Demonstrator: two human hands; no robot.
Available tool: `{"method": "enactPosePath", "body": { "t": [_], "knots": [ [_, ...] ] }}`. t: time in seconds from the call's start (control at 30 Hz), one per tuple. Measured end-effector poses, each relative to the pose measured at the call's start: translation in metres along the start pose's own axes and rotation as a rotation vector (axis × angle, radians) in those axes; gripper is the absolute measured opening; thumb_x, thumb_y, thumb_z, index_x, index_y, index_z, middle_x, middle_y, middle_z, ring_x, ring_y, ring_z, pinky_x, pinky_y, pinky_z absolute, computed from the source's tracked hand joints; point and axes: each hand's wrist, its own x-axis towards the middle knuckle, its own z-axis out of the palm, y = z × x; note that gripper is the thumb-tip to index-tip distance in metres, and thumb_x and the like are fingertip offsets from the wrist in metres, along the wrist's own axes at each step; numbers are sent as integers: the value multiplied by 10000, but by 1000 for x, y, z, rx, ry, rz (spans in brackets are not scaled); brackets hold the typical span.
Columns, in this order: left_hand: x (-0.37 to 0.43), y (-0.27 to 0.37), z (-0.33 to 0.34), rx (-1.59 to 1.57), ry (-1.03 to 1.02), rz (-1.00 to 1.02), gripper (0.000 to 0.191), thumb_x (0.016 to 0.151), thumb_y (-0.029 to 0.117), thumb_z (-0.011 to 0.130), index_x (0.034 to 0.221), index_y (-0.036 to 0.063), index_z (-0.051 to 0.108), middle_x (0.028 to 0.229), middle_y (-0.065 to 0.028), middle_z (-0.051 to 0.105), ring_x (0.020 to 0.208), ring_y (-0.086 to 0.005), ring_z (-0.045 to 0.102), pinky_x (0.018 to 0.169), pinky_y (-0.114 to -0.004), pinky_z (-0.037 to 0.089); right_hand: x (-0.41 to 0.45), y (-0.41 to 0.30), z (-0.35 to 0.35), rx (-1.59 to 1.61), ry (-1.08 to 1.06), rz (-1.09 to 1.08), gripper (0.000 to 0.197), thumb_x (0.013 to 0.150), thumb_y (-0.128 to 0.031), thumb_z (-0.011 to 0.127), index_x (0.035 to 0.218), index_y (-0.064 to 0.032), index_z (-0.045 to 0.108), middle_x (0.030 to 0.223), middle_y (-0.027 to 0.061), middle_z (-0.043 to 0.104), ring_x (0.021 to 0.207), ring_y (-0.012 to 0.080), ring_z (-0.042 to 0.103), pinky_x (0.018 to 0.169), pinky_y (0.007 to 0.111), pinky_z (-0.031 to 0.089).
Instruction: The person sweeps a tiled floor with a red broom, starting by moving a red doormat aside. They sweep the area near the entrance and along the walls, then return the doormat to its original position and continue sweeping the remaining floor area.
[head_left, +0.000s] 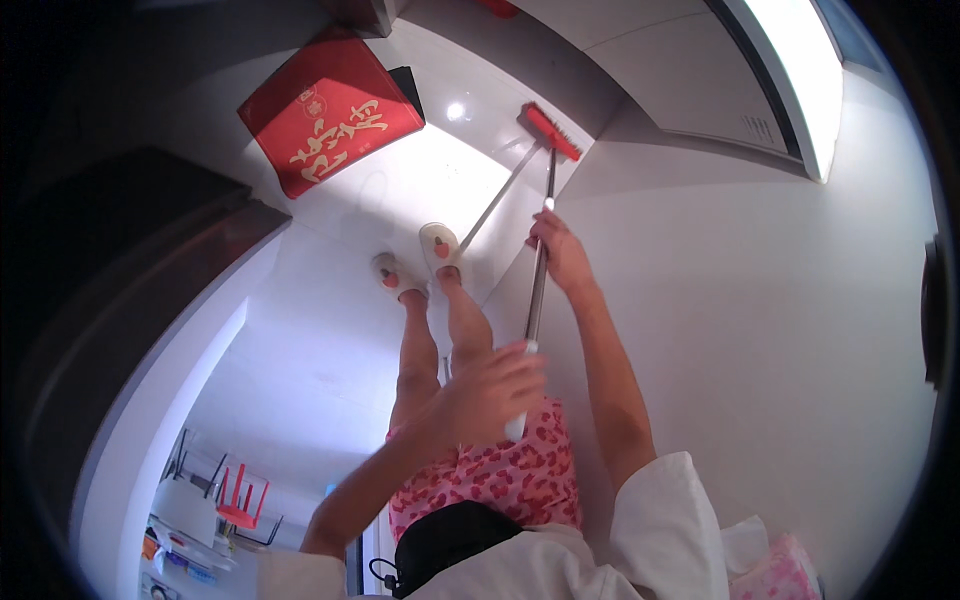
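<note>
A long-handled floor brush (535, 300) slants across the view, with a metal pole, white grip sections and a red head. Its bristled head (553, 133) is at the floor's edge, close to the corner where the walls meet. My right hand (561, 249) grips the pole partway down, just below a white collar. Nearer my body, my left hand (495, 386) wraps the white upper grip and looks slightly blurred. A thin line resembling the pole's reflection runs over the shiny floor (352, 330) beside it.
A red doormat (330, 112) with gold writing lies ahead on the left, over a black item (409, 94). My slippers (439, 249) are on the floor. Dark furniture (150, 247) stands left; a white wall (750, 315) rises right. A red chair (241, 502) is at lower left.
</note>
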Motion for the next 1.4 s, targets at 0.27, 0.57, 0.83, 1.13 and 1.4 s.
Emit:
{"method": "enactPosePath", "body": {
  "t": [0.27, 0.57, 0.83, 1.13, 1.4],
  "knots": [
    [50, -77, 52, -90, 133, 102, 185, 741, 116, 796, 749, 70, 617, 845, -70, 632, 1014, -246, 643, 1119, -409, 476, 22, 65, 16, 301, 66, -16, 77, 942, -9, 589, 888, 4, 536, 974, 114, 556, 827, 256, 602, 749, 350, 575],
    [6, 15, -16, -81, -254, -9, 251, 609, 115, 804, 822, 51, 689, 953, -72, 691, 1090, -269, 668, 1162, -447, 454, -65, -22, 53, 214, 133, 131, 226, 807, -95, 820, 860, -17, 615, 1041, 152, 676, 966, 359, 661, 820, 435, 544],
    [5, 45, -19, -500, 322, -40, 172, 823, 130, 788, 843, 41, 642, 967, -68, 699, 1053, -256, 677, 1123, -474, 452, -67, -58, 28, -64, 448, 251, 235, 887, -244, 778, 835, -43, 669, 946, 112, 685, 874, 347, 644, 748, 437, 538],
    [-1, -27, -36, -510, 747, -331, 184, 819, -48, 694, 738, 5, 538, 790, -69, 649, 861, -240, 655, 969, -446, 495, 4, -80, 70, -9, 196, 171, 247, 937, -198, 692, 750, -42, 650, 871, 147, 673, 825, 364, 626, 729, 471, 496],
    [-56, 14, -78, -487, 931, -289, 212, 807, -49, 698, 692, 36, 542, 692, -58, 600, 685, -217, 611, 904, -454, 512, 14, -155, 85, 316, 15, 199, 237, 923, -198, 720, 785, -24, 638, 791, 132, 657, 714, 349, 648, 631, 442, 518]
  ]
}}
